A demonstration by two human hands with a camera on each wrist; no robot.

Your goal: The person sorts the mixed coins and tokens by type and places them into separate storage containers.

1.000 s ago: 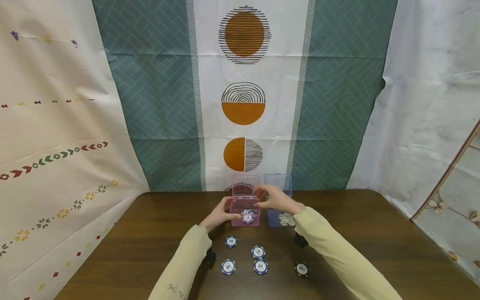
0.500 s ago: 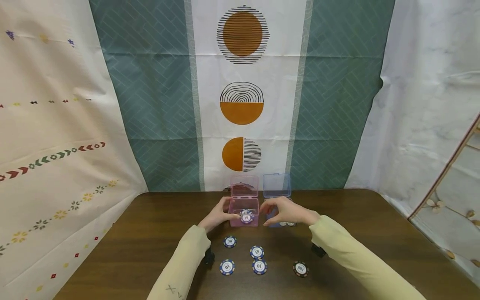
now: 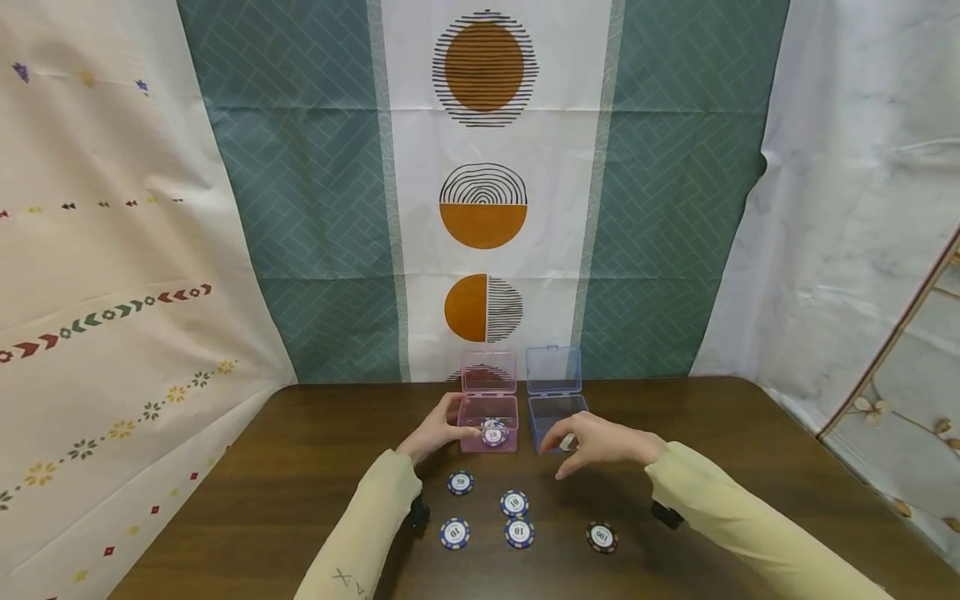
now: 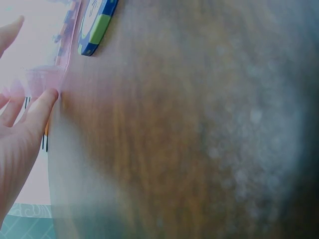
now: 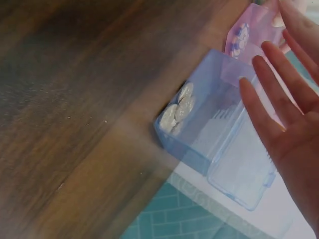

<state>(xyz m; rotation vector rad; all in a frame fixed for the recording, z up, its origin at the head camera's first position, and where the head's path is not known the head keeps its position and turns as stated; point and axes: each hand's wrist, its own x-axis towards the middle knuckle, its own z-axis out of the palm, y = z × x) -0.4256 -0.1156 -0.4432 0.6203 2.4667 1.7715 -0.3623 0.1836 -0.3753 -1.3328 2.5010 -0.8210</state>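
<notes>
- Near the table's far edge, the right hand (image 3: 600,442) has drawn back from above the pink box (image 3: 489,435) and now hovers in front of the blue box (image 3: 557,414), nearer the table's right side than a second ago; the left hand (image 3: 437,429) has stayed at the pink box's left wall.
- Right hand's fingers (image 5: 271,107) are spread and relaxed, holding nothing; the blue box lies just beyond the fingertips, not touched, with pale coins (image 5: 178,110) in its near corner and its lid (image 3: 553,370) standing open.
- Left hand's fingers (image 4: 37,112) are loosely straight, one tip touching the pink box's wall; chips (image 3: 494,433) sit inside it.
- Toward the near edge of the dark wooden table (image 3: 750,467), five chips lie flat: four blue (image 3: 514,502) in a cluster, one dark chip (image 3: 602,537) apart to their right.
- Patterned cloths (image 3: 480,192) hang behind the table.
</notes>
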